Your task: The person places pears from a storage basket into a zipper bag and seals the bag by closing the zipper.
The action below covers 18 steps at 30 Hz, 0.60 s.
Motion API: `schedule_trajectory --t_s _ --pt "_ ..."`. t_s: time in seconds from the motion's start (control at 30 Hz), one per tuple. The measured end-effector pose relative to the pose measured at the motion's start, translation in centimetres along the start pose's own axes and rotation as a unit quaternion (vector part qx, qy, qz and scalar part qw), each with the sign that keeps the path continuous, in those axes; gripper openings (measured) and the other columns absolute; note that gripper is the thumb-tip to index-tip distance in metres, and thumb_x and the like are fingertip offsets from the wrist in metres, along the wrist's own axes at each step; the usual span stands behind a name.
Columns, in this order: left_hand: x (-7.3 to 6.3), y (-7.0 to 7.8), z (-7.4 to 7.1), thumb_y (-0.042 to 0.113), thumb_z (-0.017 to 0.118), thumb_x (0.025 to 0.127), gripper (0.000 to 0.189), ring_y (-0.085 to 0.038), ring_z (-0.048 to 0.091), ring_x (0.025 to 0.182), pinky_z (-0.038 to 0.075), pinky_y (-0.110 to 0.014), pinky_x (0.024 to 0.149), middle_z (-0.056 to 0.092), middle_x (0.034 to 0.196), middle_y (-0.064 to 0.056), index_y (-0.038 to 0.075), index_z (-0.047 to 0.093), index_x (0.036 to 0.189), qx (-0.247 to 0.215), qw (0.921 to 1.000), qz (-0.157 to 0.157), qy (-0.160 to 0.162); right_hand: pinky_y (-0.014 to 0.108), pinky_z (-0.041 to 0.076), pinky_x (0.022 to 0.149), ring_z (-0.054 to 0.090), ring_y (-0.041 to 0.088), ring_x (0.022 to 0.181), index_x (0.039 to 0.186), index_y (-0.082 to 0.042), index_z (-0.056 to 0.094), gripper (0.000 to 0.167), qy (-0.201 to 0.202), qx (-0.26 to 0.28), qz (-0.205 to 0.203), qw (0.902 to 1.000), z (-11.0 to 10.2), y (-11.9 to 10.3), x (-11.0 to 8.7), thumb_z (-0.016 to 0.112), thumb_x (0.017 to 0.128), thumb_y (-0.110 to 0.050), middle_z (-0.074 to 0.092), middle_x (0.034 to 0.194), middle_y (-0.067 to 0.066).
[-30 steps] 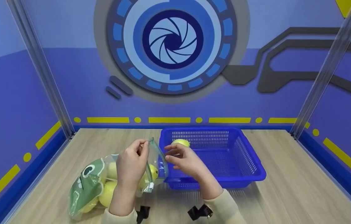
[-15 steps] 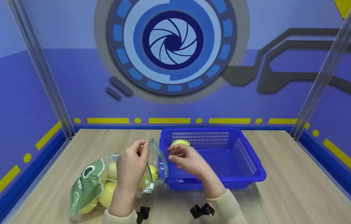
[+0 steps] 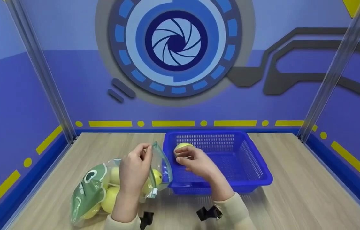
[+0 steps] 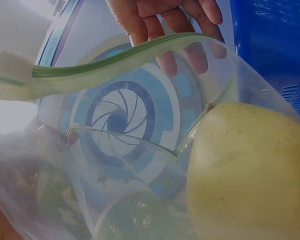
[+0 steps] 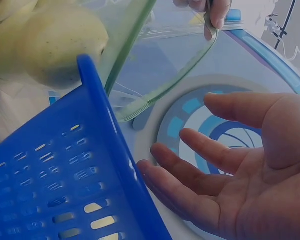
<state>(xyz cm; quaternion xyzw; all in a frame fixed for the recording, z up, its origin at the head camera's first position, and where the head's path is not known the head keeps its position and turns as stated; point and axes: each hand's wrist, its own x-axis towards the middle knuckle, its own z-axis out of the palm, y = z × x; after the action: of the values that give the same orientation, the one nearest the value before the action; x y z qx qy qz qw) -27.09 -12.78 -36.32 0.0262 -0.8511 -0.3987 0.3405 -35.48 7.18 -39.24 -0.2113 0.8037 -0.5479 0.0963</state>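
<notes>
My left hand point(image 3: 134, 171) pinches the upper edge of a clear zip bag point(image 3: 85, 188) with a green cartoon print. Several pale yellow, mango-like fruits point(image 3: 111, 198) lie in the bag, whose mouth gapes toward the basket. One such fruit point(image 4: 252, 170) sits close to the opening in the left wrist view. My right hand point(image 3: 199, 163) hovers over the left part of a blue plastic basket point(image 3: 261, 166), fingers spread and relaxed. The right wrist view shows nothing in that palm point(image 5: 255, 175). A yellow fruit point(image 3: 183, 145) in the basket is partly hidden behind the right fingers.
The basket stands on a light wooden table point(image 3: 304, 179), its left rim beside the bag's mouth. A blue printed wall point(image 3: 173, 108) closes off the back, and metal posts point(image 3: 330, 76) rise at both rear corners.
My right hand has moved a little to the right, away from the bag's mouth and across the fruit in the basket. The left hand and the bag have stayed put.
</notes>
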Motion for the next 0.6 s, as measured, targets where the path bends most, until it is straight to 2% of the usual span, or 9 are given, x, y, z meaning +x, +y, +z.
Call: schedule_trajectory --t_s 0.17,0.27,0.4,0.5,0.6 --pt "0.1 -0.1 0.0 0.014 0.064 0.101 0.014 -0.005 0.037 0.051 0.029 -0.021 0.049 0.047 0.060 0.002 0.006 0.077 0.100 0.000 1.0000 0.001 0.000 0.046 0.060 0.089 0.068 0.025 0.112 0.128 -0.007 0.065 0.034 0.006 0.006 0.002 1.0000 -0.3 0.1 0.3 0.069 0.099 -0.024 0.068 0.128 0.017" --pt "0.1 -0.1 0.0 0.014 0.065 0.100 0.014 -0.005 0.037 0.050 0.029 -0.021 0.048 0.047 0.060 0.002 0.006 0.077 0.100 -0.002 1.0000 0.005 0.002 0.044 0.060 0.086 0.068 0.024 0.109 0.127 -0.006 0.065 0.035 0.009 0.007 0.005 0.9999 -0.6 0.0 0.6 0.070 0.097 -0.023 0.069 0.127 0.017" --pt "0.1 -0.2 0.1 0.012 0.066 0.099 0.013 -0.006 0.036 0.050 0.028 -0.021 0.049 0.047 0.059 0.002 0.005 0.077 0.098 0.001 0.9998 0.017 0.012 0.039 0.059 0.083 0.068 0.027 0.108 0.128 -0.005 0.065 0.034 0.011 -0.008 0.008 0.9999 -1.0 -0.3 1.0 0.068 0.098 -0.021 0.069 0.126 0.017" --pt "0.2 -0.3 0.2 0.011 0.066 0.099 0.013 -0.006 0.036 0.050 0.028 -0.021 0.049 0.048 0.059 0.001 0.004 0.077 0.098 0.005 0.9995 0.025 0.017 0.041 0.059 0.084 0.068 0.030 0.110 0.129 -0.006 0.065 0.033 0.011 -0.021 0.013 0.9996 -1.4 -0.6 1.4 0.066 0.099 -0.020 0.068 0.127 0.017" --pt "0.2 -0.4 0.2 0.012 0.066 0.099 0.013 -0.006 0.037 0.050 0.028 -0.021 0.049 0.049 0.059 0.001 0.004 0.077 0.098 0.004 0.9996 0.024 0.016 0.041 0.060 0.084 0.068 0.028 0.109 0.128 -0.007 0.065 0.032 0.009 -0.033 0.018 0.9992 -1.7 -0.8 1.8 0.066 0.099 -0.020 0.068 0.127 0.016"
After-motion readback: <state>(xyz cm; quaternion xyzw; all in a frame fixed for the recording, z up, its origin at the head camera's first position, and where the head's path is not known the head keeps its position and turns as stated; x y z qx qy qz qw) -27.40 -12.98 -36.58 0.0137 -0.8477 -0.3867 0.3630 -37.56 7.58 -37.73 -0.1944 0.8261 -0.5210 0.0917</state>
